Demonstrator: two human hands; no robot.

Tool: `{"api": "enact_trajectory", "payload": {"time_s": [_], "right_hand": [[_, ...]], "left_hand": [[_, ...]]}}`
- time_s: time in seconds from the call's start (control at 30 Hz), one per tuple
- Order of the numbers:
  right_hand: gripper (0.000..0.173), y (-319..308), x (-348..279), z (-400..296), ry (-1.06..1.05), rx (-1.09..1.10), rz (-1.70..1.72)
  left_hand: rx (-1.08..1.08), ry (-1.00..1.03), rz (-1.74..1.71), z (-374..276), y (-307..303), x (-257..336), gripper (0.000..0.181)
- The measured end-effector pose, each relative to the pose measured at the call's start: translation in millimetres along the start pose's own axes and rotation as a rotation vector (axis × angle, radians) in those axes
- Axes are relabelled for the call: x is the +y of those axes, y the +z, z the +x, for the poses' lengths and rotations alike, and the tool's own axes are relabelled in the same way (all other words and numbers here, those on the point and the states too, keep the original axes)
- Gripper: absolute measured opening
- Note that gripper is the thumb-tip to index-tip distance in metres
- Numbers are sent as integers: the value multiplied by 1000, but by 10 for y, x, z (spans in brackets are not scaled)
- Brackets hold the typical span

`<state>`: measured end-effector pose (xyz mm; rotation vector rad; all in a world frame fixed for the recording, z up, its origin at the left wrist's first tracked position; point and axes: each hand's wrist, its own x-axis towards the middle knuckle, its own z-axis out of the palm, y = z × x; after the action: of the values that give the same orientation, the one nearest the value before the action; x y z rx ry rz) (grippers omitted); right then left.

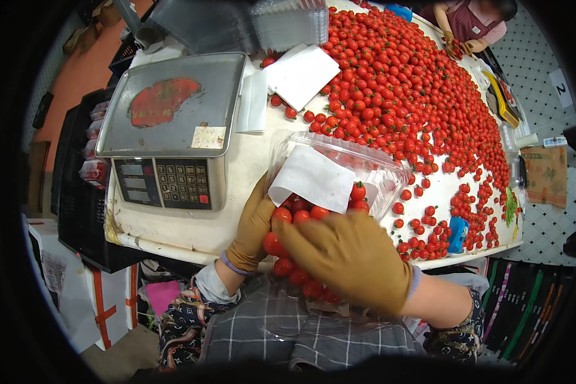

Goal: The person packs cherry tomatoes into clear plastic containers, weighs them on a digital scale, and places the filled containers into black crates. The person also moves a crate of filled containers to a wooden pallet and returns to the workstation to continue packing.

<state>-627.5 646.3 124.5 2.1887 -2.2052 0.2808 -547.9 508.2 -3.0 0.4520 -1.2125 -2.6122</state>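
Observation:
A clear plastic clamshell box (384, 192) lies tilted at the table's front edge, with cherry tomatoes (282, 267) inside. A curled sheet of white paper (314, 177) covers part of them. My left hand (254, 228), in a tan glove, grips the box by its left side. Over the tomatoes is my right hand (350, 259), gloved alike and blurred; its fingertips are bent down at the fruit, and whether they hold a tomato is hidden. Beyond the box spreads a large heap of cherry tomatoes (389, 81).
A digital scale (168, 105) stands at the left. White paper sheets (307, 77) and stacked clear boxes (290, 24) lie behind. A blue tape dispenser (458, 234) is at the right front, a yellow-handled tool (501, 101) farther back. A co-worker (475, 24) handles tomatoes across the table.

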Motion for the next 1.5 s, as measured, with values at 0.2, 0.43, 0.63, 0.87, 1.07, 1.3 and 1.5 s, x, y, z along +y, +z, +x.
{"api": "enact_trajectory", "payload": {"time_s": [0.2,0.43,0.63,0.87,1.07,1.3,1.5], "right_hand": [[28,485,434,33,192,106,-312],[38,-99,472,-30,100,555,-401],[21,209,405,-80,90,129,-544],[25,580,454,1,437,-327,-430],[31,331,317,72,378,-199,-204],[49,687,429,189,498,-45,-100],[44,154,543,-296,241,308,231]], "left_hand": [[-8,7,50,-49,-34,-10,52],[-37,-54,69,24,-180,-138,52],[-22,-56,21,27,-135,-141,52],[11,-29,55,-5,-84,-87,48],[54,-26,73,-3,-153,-161,48],[40,-67,0,3,-56,-67,47],[27,-80,-67,-26,-186,-155,47]]}}
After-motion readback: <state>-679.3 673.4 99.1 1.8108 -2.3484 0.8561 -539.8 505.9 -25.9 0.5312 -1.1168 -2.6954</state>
